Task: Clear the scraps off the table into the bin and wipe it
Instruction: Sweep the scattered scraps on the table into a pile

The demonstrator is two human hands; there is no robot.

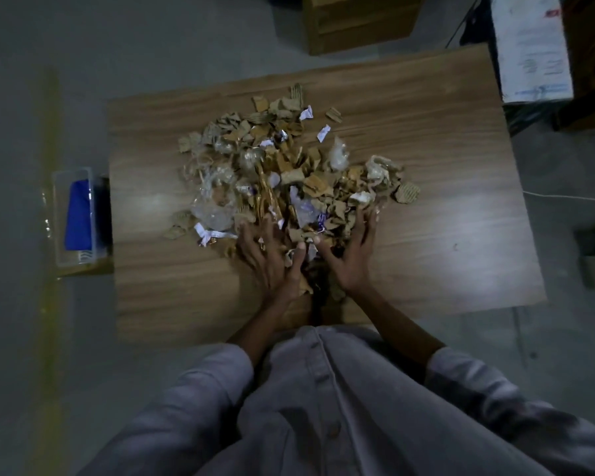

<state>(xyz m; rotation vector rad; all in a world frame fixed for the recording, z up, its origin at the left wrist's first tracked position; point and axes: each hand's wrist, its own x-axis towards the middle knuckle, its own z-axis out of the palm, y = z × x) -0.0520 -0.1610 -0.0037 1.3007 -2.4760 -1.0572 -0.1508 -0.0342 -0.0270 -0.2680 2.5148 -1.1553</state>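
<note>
A heap of scraps [282,166], torn cardboard, clear plastic and white and purple paper bits, covers the middle of the wooden table [443,207]. My left hand [272,259] lies with fingers spread on the near edge of the heap. My right hand [351,255] does the same just to its right, fingertips among the cardboard pieces. A few scraps lie between the two hands and under their palms. A clear bin [79,218] with something blue inside stands on the floor beside the table's left edge.
A cardboard box [358,22] stands on the floor beyond the table's far edge. A white printed package [529,46] sits at the far right. A white cable [564,197] runs over the floor to the right. Grey floor surrounds the table.
</note>
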